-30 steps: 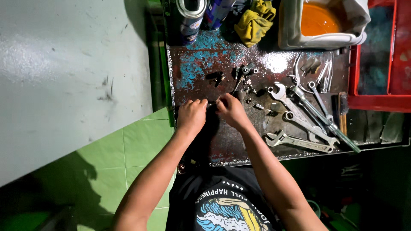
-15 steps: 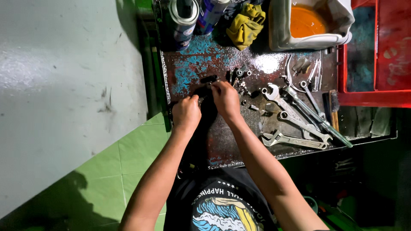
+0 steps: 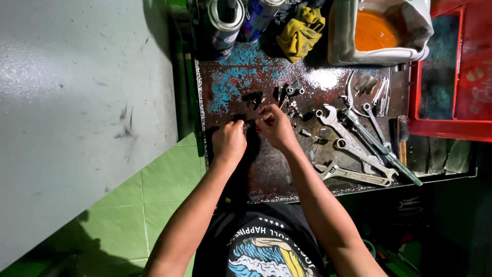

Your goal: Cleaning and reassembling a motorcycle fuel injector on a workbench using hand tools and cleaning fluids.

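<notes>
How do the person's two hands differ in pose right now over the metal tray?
The left hand is curled into a loose fist, knuckles up, near the tray's left edge; the right hand reaches further up the tray, its fingers pinched together at the tips. What the left hand holds is hidden; the right seems to pinch something small and dark. Both are bare and meet close together, beside the scattered small parts.

Two spray cans point(image 3: 241, 23) lie side by side at the far left end of the metal worktop point(image 3: 266, 169), their ends pointing toward the camera. The left can shows a dark body with a white rim; the right one carries a blue label with light patches (its print is too small to make out). Right of a yellow rag, a cut-open white plastic jug point(image 3: 379, 31) holds orange liquid.
</notes>
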